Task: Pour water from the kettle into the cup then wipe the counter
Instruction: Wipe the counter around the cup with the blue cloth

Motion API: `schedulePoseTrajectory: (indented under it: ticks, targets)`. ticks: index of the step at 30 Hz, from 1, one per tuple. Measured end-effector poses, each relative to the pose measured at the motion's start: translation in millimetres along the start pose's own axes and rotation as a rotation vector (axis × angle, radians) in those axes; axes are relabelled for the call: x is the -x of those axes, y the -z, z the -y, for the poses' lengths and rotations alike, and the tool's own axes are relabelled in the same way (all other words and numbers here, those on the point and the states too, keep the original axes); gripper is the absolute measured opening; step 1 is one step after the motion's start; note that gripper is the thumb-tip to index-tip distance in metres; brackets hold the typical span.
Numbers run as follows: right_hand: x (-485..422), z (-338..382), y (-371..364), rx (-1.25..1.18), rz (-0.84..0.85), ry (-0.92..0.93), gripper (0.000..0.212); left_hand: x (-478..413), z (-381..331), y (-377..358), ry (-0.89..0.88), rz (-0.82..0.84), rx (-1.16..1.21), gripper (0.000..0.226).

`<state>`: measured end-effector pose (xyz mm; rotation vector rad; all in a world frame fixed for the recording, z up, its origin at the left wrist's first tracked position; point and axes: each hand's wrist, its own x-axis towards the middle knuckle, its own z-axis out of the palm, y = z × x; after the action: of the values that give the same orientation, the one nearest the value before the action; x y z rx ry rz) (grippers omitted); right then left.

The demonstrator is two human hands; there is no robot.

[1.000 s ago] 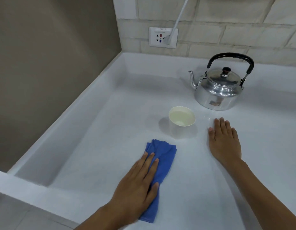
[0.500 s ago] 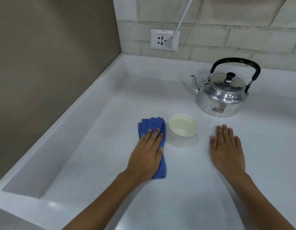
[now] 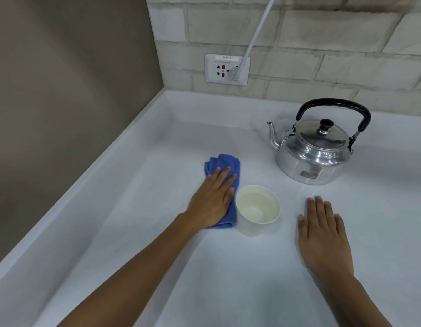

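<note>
1. The left hand lies flat, fingers together and stretched out, pressing a folded blue cloth onto the white counter; it grips nothing, only pins the cloth down under palm and fingers.
2. The cloth shows beyond the fingertips and along the hand's right side, its right edge just beside the cup.
3. The cup is a pale paper one, upright, with water in it (the level is hard to judge), standing between the two hands.
4. The right hand rests palm down on the bare counter, fingers extended and close together, holding nothing, apart from the cup.
5. The metal kettle stands upright toward the back edge of the counter, lid on, black handle raised, spout pointing left; it sits behind the right hand and clear of both hands.
6. On the brick back wall near the counter's back-left corner is a wall socket with a white cable plugged in.
</note>
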<state>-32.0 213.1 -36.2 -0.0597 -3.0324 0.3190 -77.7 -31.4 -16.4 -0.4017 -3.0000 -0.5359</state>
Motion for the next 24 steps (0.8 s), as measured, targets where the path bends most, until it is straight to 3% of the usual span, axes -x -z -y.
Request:
schedulePoseTrajectory:
  ticks: [7,15,20,24]
  targets:
    - [4.0,1.8,6.8,-0.012,0.013,0.027,0.069,14.4,25.7,1.1,-0.303,0.049,0.024,0.044]
    - [3.8,6.2,10.1,-0.006,0.034,0.015,0.071,-45.3,44.8,0.8,-0.121,0.019,-0.121,0.046]
    - [3.0,7.7,11.0,-0.049,0.048,-0.022,0.057,-89.0,46.7,-4.1,-0.007,0.005,-0.161,0.048]
    - [3.7,8.9,13.4,-0.065,0.059,-0.019,0.062,-110.8,50.3,-6.4,0.057,0.007,-0.153,0.049]
